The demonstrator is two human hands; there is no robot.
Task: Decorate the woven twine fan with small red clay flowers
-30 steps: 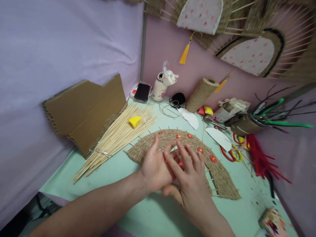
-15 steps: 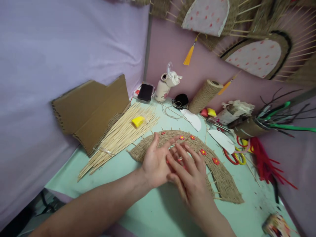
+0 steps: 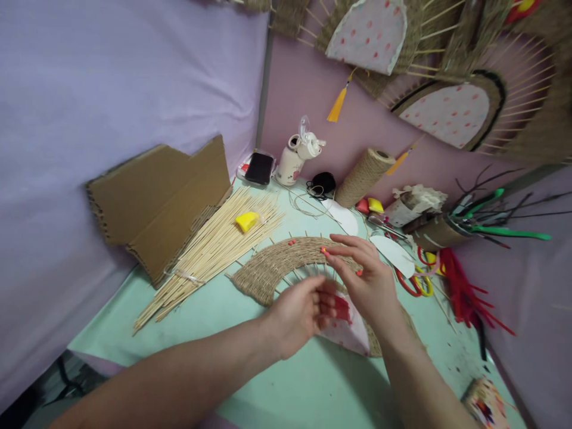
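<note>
Right hand: raised over the woven arch, with a tiny pink piece pinched between thumb and forefinger; the tips are aimed at the arch's top edge, probably so the piece can be set among the other red flowers.
Left hand: held palm-up just before the arch, fingers loosely curled around some red bits; it looks cupped as a small tray for the supply.
Arch: laid flat on the green table, mid-table, its right half hidden behind both hands; a pale dotted panel is seen under its inner edge.
Left of arch: a bundle of sticks with a yellow lump on it, and cardboard leaned on the wall.
Behind: a twine roll, a bottle, a phone.
Right: scissors and red pipe cleaners, near the right wrist.
Obstruction: stick ends protrude from the arch's rim beside the fingertips; nothing else is seen between the pinch and the weave.
</note>
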